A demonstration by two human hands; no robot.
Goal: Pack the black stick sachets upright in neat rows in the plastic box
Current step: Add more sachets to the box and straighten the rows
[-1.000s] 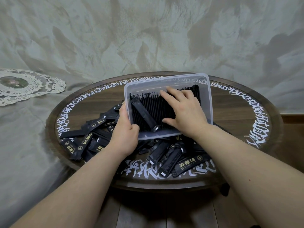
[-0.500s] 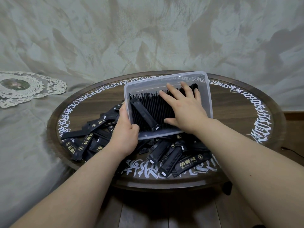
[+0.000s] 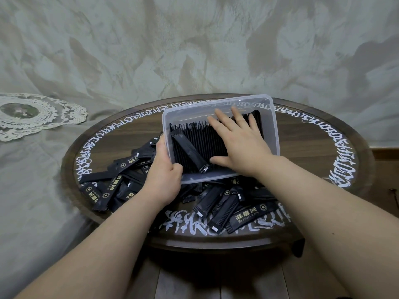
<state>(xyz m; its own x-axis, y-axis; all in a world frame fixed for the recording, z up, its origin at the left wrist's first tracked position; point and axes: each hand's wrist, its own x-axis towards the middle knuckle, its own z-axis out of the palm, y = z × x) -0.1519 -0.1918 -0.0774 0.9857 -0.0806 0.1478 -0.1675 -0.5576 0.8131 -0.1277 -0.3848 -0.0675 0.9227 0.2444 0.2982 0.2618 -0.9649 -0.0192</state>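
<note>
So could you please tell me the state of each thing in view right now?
Box: tilted toward the person, partly filled.
Row: sachets on edge in the box.
Slanted sachet: lying across the row's left end.
Pile: loose sachets on the table.
Left hand: grips the box's left corner.
Right hand: flat on the row, fingers straight.

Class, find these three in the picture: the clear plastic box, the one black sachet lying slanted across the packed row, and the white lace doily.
Clear plastic box (image 3: 218, 102), head view, far rim.
Slanted black stick sachet (image 3: 190, 152), head view, mid-body.
White lace doily (image 3: 64, 113), head view, right lace border.
</note>
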